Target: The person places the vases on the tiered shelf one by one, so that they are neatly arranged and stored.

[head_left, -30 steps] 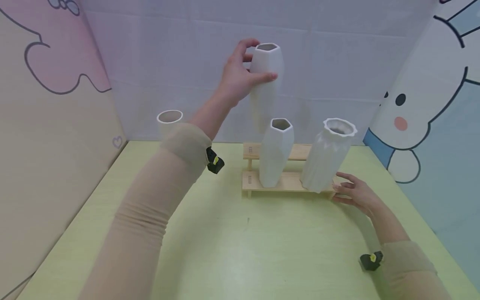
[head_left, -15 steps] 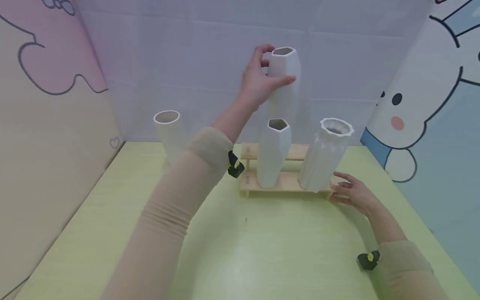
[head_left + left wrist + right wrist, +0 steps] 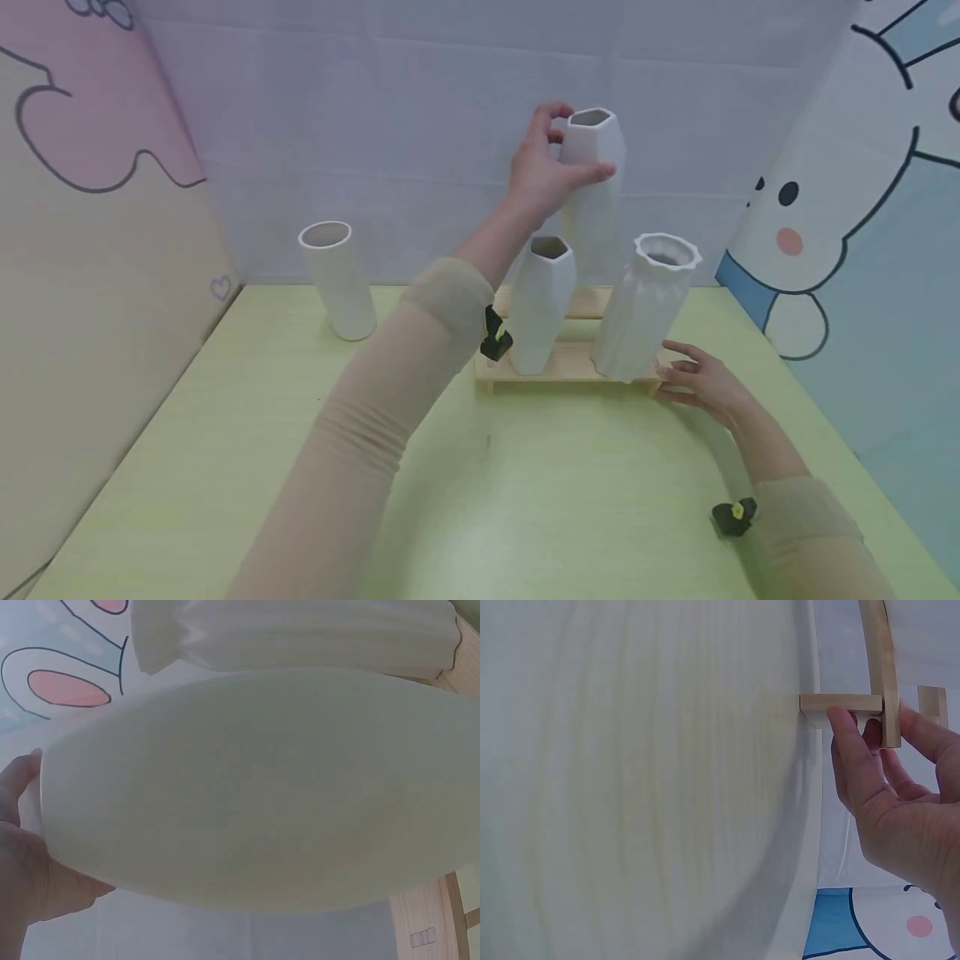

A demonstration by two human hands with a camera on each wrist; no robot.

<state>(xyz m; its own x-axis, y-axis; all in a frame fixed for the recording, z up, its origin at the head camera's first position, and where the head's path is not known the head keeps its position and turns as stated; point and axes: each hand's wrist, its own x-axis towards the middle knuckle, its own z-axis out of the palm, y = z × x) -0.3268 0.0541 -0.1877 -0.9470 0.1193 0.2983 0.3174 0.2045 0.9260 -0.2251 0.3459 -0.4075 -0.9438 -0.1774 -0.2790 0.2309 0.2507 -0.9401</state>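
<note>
My left hand (image 3: 543, 179) grips a white faceted vase (image 3: 598, 208) near its rim, thumb in front, and holds it upright behind the lower row. The vase's foot overlaps the upper tier of a two-tier wooden rack (image 3: 573, 364). On the lower tier stand another white faceted vase (image 3: 546, 304) and a fluted white vase (image 3: 645, 312) with a wavy rim. My right hand (image 3: 712, 390) pinches the rack's right end; in the right wrist view its thumb and fingers lie on opposite sides of the wooden board (image 3: 889, 712). A white vase body (image 3: 255, 795) fills most of the left wrist view.
A plain cylindrical white vase (image 3: 343, 287) stands on the pale green table (image 3: 525, 483) at the back left. A pale cloth wall (image 3: 420, 125) closes off the back, with cartoon-printed walls on both sides. Black devices (image 3: 733, 517) sit at both cuffs.
My left hand has carried the faceted vase rightward and slightly down, along the upper tier. The cylindrical vase, earlier partly behind my arm, shows fully. My right hand stays at the rack's end.
</note>
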